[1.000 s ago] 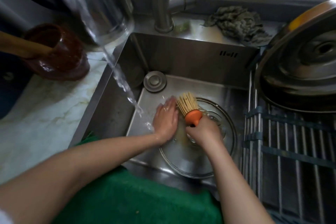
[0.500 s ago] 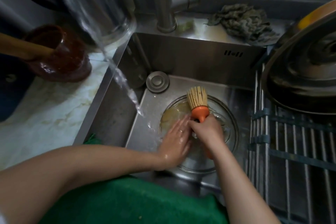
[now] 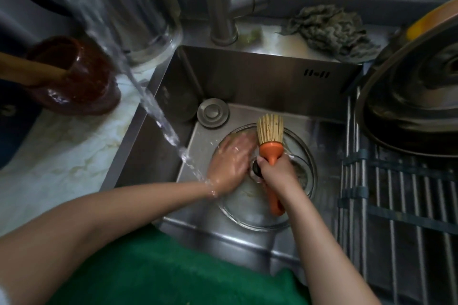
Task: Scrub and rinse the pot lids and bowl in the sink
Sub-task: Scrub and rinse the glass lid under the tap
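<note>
Glass lid point(image 3: 245, 215) lies flat on the sink point(image 3: 247, 77) floor, just right of the drain plug point(image 3: 212, 112). Left hand point(image 3: 230, 158) presses flat-fingered on its plug-side half. Right hand point(image 3: 277, 173) grips the brush point(image 3: 271, 148), long axis pointing away from the person, bristles over the far rim; scrub likely there.

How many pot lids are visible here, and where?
2. A glass lid lies flat on the floor of the sink; a large metal lid rests on the rack at the right. Others may be hidden.
</note>
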